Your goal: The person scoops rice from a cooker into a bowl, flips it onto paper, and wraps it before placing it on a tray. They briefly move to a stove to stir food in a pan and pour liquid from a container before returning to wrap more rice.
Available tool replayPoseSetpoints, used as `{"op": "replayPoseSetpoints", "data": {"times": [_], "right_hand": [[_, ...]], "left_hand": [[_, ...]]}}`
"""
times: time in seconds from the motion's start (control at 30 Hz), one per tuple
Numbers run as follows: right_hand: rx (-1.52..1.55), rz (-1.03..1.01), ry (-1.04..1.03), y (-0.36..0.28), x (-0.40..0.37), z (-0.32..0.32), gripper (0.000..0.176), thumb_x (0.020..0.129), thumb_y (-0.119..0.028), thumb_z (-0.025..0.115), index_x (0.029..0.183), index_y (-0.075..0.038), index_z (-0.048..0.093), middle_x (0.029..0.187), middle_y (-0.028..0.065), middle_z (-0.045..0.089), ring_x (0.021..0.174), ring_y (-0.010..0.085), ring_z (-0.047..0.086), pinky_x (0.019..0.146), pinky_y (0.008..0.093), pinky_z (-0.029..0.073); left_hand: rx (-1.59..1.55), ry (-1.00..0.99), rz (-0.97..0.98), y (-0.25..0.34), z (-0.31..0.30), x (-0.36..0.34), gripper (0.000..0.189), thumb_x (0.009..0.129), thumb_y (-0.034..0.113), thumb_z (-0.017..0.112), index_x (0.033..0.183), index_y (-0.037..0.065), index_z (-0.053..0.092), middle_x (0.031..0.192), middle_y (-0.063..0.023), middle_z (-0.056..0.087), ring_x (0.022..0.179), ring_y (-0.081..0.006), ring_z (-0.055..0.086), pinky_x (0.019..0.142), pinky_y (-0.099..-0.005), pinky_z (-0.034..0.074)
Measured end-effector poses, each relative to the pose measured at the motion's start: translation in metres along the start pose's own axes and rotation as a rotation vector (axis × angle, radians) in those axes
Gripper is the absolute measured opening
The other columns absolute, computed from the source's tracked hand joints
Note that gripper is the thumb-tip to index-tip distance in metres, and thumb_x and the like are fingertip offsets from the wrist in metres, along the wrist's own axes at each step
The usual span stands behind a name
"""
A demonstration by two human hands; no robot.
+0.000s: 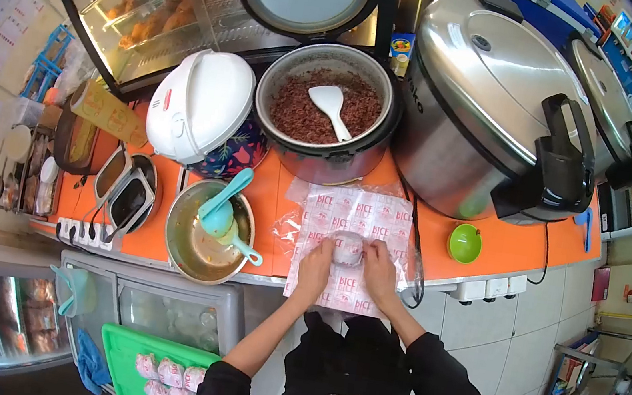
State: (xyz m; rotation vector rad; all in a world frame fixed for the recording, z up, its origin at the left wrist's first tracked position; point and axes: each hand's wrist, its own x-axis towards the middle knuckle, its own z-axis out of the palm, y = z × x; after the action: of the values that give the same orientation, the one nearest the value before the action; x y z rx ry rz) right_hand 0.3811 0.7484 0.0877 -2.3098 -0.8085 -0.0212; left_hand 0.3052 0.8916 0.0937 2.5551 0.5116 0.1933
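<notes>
Where the orange table (441,235) spreads, a steel cooker (460,121) stands right of the open pot (319,162). In front of the pot lies printed paper (357,294); a bowl (196,258) sits at the pot's front left. On the paper, before the pot, a small round bundle (347,250) lies between left grip (314,268) and right grip (381,273), both drawn narrow, fingers pinching its sides.

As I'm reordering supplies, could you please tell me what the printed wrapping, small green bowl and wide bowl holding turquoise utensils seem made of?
Printed wrapping: seemingly paper, perhaps coated; thin, straight-edged. Small green bowl: probably glossy plastic, evenly coloured. Wide bowl: likely stainless steel, silvery and reflective.
</notes>
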Motion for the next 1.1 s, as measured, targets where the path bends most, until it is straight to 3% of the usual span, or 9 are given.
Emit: {"op": "replayPoseSetpoints", "data": {"times": [0.3,0.4,0.5,0.57,0.63,0.7,0.77,0.87,1.1], "right_hand": [[0.28,0.475,-0.254,-0.019,0.014,0.01,0.061,0.086,-0.039,0.056,0.129,0.001,0.04,0.111,0.0207,0.046,0.098,0.0327,0.051,0.089,0.0365,0.041],[0.344,0.133,-0.321,-0.044,-0.005,-0.028,0.05,0.086,-0.041,0.057,0.12,-0.006,0.047,0.119,0.0134,0.042,0.112,0.0263,0.041,0.096,0.0355,0.034],[1.375,0.631,-0.637,-0.108,-0.047,-0.091,0.045,0.085,-0.04,0.055,0.114,-0.006,0.05,0.098,0.0073,0.058,0.087,0.0191,0.06,0.075,0.03,0.051],[1.543,0.85,-0.627,-0.119,-0.081,-0.08,0.05,0.087,-0.048,0.047,0.113,-0.005,0.051,0.092,0.0074,0.06,0.075,0.0176,0.062,0.059,0.0272,0.051],[1.479,0.864,-0.609,-0.162,-0.081,-0.07,0.052,0.089,-0.053,0.041,0.106,-0.006,0.054,0.086,0.0056,0.06,0.071,0.0145,0.06,0.056,0.0264,0.05],[1.73,0.729,-0.925,-0.152,-0.086,-0.039,0.051,0.089,-0.055,0.04,0.1,-0.007,0.055,0.084,0.0037,0.058,0.07,0.0132,0.058,0.056,0.0252,0.048],[1.326,0.64,-0.566,-0.197,-0.112,-0.012,0.044,0.093,-0.046,0.039,0.106,-0.006,0.049,0.091,0.0038,0.054,0.078,0.0121,0.054,0.067,0.0252,0.045],[1.141,0.155,-0.657,-0.28,-0.151,-0.011,0.042,0.089,-0.031,0.054,0.117,-0.003,0.037,0.101,0.007,0.048,0.093,0.0149,0.049,0.083,0.0277,0.041],[0.771,-0.66,-0.954,-0.377,-0.206,0.009,0.063,0.074,-0.03,0.071,0.122,-0.003,0.042,0.117,0.0168,0.041,0.11,0.0291,0.041,0.098,0.0415,0.03]], "left_hand": [[0.149,-0.074,0.305,-0.023,0.002,0.055,0.036,0.062,0.005,0.068,0.096,0.015,0.063,0.078,-0.0131,0.063,0.077,-0.0302,0.062,0.068,-0.0422,0.049],[-0.379,-0.503,0.268,-0.005,-0.047,0.013,0.043,0.052,0.003,0.074,0.093,0.01,0.063,0.084,-0.0072,0.062,0.073,-0.0235,0.06,0.065,-0.0343,0.048],[-1.325,-0.564,0.203,0.029,-0.1,-0.073,0.045,0.062,0.014,0.083,0.095,0.006,0.054,0.084,0.002,0.057,0.076,-0.0085,0.052,0.063,-0.0274,0.046],[-1.386,-0.517,-0.001,0.031,-0.128,-0.117,0.038,0.063,0.015,0.081,0.088,0.005,0.054,0.089,-0.0013,0.057,0.078,-0.0125,0.054,0.064,-0.0287,0.045],[-0.59,0.382,0.127,0.026,-0.145,-0.152,0.032,0.063,0.015,0.079,0.078,0.004,0.053,0.084,-0.0056,0.058,0.076,-0.0189,0.057,0.064,-0.0308,0.045],[-0.737,0.562,-0.137,0.036,-0.14,-0.197,0.02,0.074,0.013,0.07,0.087,0.001,0.061,0.081,-0.0103,0.062,0.078,-0.0251,0.06,0.071,-0.0338,0.047],[-0.842,0.773,-0.451,0.055,-0.14,-0.233,0.019,0.084,0.013,0.061,0.097,-0.001,0.061,0.084,-0.0106,0.063,0.076,-0.0201,0.06,0.07,-0.0323,0.048],[-0.872,0.925,-0.759,0.036,-0.148,-0.276,0.022,0.091,0.019,0.052,0.094,-0.001,0.06,0.084,-0.0169,0.063,0.07,-0.0198,0.062,0.064,-0.0322,0.047],[-0.964,1.591,-0.842,-0.024,-0.176,-0.372,0.039,0.097,0.032,0.033,0.104,0.001,0.055,0.102,-0.0134,0.055,0.098,-0.018,0.052,0.081,-0.0328,0.044]]}}
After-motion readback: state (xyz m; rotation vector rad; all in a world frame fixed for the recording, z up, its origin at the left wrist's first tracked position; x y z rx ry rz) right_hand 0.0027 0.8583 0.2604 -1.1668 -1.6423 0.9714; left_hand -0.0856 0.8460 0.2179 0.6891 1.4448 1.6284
